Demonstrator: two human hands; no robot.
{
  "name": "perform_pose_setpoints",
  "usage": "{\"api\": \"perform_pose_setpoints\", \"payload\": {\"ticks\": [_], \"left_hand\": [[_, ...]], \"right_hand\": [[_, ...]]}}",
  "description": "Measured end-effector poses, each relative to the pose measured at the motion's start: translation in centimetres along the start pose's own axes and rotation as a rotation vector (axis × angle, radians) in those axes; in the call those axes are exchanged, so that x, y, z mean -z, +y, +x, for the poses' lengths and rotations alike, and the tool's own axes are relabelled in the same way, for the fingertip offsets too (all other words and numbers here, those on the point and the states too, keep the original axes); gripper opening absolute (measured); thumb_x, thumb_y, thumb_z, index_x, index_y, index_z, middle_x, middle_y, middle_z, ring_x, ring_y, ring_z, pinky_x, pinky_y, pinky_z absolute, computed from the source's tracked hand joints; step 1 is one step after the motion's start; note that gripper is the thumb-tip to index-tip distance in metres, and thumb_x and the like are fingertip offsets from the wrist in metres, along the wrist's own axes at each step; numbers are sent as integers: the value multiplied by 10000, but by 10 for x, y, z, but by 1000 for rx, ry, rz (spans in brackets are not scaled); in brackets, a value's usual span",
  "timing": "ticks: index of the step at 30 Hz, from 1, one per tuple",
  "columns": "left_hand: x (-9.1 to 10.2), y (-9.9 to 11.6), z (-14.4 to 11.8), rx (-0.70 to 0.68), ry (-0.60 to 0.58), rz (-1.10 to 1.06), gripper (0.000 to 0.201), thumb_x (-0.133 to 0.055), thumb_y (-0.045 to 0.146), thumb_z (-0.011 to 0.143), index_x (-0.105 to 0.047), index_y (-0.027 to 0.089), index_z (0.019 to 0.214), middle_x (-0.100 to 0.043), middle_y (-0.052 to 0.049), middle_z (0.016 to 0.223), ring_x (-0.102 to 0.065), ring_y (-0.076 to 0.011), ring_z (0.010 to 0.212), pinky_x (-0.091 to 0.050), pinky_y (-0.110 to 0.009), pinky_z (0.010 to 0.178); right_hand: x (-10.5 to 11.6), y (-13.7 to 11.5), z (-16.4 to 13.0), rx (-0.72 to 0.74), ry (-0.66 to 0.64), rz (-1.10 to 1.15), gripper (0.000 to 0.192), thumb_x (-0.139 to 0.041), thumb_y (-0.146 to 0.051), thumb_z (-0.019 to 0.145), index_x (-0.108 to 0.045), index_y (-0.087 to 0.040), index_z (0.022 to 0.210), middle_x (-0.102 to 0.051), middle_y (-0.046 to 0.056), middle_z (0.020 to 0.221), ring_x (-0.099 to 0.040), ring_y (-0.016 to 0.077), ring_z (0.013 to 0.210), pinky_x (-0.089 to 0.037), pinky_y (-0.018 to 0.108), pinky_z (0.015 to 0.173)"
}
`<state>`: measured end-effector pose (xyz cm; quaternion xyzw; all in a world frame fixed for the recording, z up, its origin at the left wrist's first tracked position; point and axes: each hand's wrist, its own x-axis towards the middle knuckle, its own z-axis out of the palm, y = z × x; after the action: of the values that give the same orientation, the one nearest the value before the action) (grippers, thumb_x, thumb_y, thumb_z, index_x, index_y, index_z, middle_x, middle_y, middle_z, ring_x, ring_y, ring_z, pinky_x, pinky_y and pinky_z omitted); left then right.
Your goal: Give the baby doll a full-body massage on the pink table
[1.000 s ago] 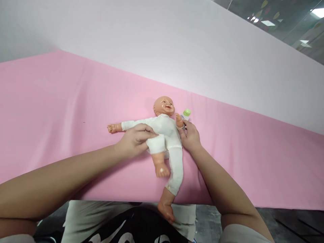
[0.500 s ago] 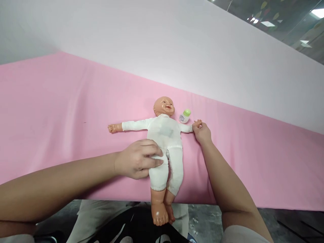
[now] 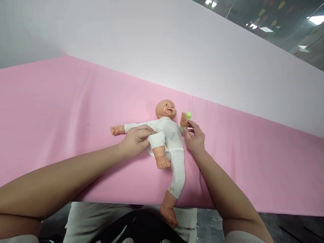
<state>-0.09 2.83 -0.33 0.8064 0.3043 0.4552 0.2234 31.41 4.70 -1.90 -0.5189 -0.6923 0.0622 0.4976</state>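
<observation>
Nearest you, the doll's (image 3: 168, 141) straight leg hangs a bare foot off the pink table (image 3: 63, 111) edge at 6 o'clock; it lies face up in a white suit, bald head toward 12. Your left hand (image 3: 134, 141) curls around its bent thigh at 9 o'clock. Your right hand (image 3: 195, 138) pinches its raised arm at 2 o'clock, beside the green-capped bottle (image 3: 188, 115).

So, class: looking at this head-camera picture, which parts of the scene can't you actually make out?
- Small bottle: only its green cap shows; the doll's raised arm covers the body.
- Left hand: fingertips tucked under the doll's bent leg.
- Right hand: palm side faces away, so its grip stays unclear.
- Person's lap: cut off by the bottom edge.
</observation>
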Motion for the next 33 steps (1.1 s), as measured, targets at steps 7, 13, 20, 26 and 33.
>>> {"api": "perform_pose_setpoints", "payload": {"ticks": [7,13,20,26,33], "left_hand": [[-5,-17,9,224,-49,-71,221,-590,169,861,-809,186,882,-766,-34,944,-728,-189,865,-579,-295,761],[4,0,0,47,-79,-53,205,-624,226,953,-825,205,980,-772,-53,979,-729,-191,881,-609,-323,818],[3,36,-11,-443,-178,-42,252,-680,184,963,-765,267,1186,-737,-74,1059,-708,-179,883,-589,-288,759],[-6,47,-17,-501,-279,47,225,-667,209,949,-749,264,1151,-730,-79,956,-677,-232,815,-585,-382,755],[5,12,-4,-204,-101,-31,233,-573,150,971,-787,210,1038,-743,-51,955,-727,-175,848,-591,-276,762]], "right_hand": [[-11,-10,-1,299,-224,-204,337,-568,-214,992,-729,-269,1284,-780,80,1293,-697,290,1211,-544,554,1114],[-1,2,2,-51,-42,36,440,-633,-432,1000,-619,-255,1403,-750,124,1298,-727,277,1133,-621,481,965],[27,51,17,-494,108,217,676,-694,-550,940,-485,-222,1493,-739,143,1338,-760,237,1039,-659,391,850],[36,77,23,-686,-4,46,800,-799,-522,835,-486,-213,1504,-796,120,1182,-761,224,697,-684,415,703],[25,31,15,-368,89,119,635,-753,-572,906,-567,-212,1395,-792,140,1247,-779,244,977,-663,427,891]]}}
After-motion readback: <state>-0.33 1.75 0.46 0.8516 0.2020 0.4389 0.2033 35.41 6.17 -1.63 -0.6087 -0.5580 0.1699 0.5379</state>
